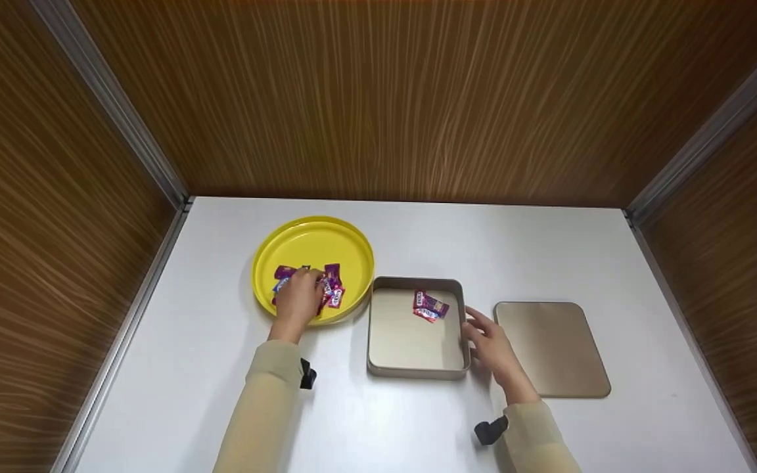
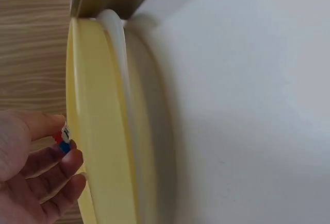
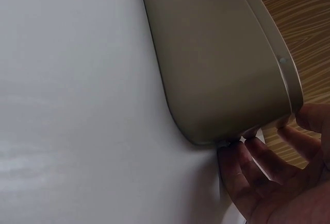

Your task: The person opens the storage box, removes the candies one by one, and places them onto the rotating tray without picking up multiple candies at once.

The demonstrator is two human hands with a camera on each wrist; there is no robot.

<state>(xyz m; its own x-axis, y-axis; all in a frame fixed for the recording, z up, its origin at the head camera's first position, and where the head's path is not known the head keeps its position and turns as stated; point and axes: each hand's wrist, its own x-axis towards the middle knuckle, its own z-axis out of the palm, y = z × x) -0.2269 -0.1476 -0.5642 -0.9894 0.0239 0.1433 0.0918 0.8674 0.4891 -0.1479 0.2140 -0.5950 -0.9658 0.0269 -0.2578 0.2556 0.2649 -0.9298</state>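
My left hand is over the yellow round tray, where several small wrapped candies lie in purple, red and blue wrappers. In the left wrist view, its thumb and fingers pinch a candy with red, white and blue on it, beside the tray's rim. My right hand rests against the right wall of a square gold tin; in the right wrist view its fingertips touch the outside near a rounded corner. A few candies lie inside the tin toward the back.
A flat gold lid lies on the white table, to the right of the tin. The tray and the tin stand close together. Wood-grain panels rise behind and on both sides.
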